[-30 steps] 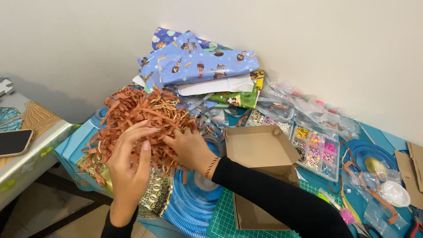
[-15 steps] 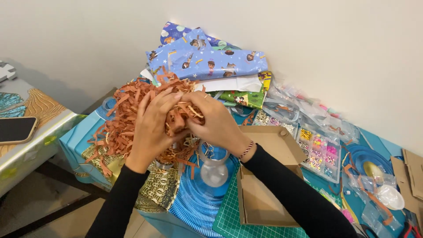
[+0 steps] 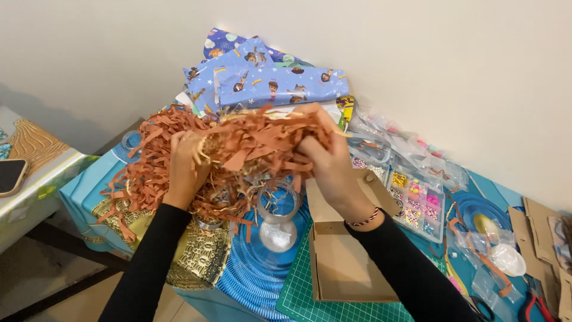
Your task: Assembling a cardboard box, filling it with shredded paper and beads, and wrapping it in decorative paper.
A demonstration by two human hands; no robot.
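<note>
fingers first: the left hand (image 3: 186, 167) is curled tight into one end of a bundle of brown shredded paper (image 3: 256, 146), and the right hand (image 3: 329, 162) is clenched on the other end, fingertips buried in the strips, so both hands are closed on the same clump. the bundle is stretched between the 2 hands, lifted above the big heap of shred (image 3: 143, 173) that lies on the left of the table (image 3: 77, 194); loose strands hang from it down toward the heap and a clear round tub (image 3: 276, 209). its long axis runs left to right across the view, nearly level, the right end a touch higher and nearer the wall. as for progress, i'd judge a handful has been separated and raised, but nothing has been placed: the open cardboard box (image 3: 348, 268) just below the right wrist shows a bare brown floor, no shred in it. farther out, folded blue patterned wrapping paper (image 3: 280, 86) is stacked against the wall, and a compartment tray of coloured beads (image 3: 417, 203) lies right of the box.
</note>
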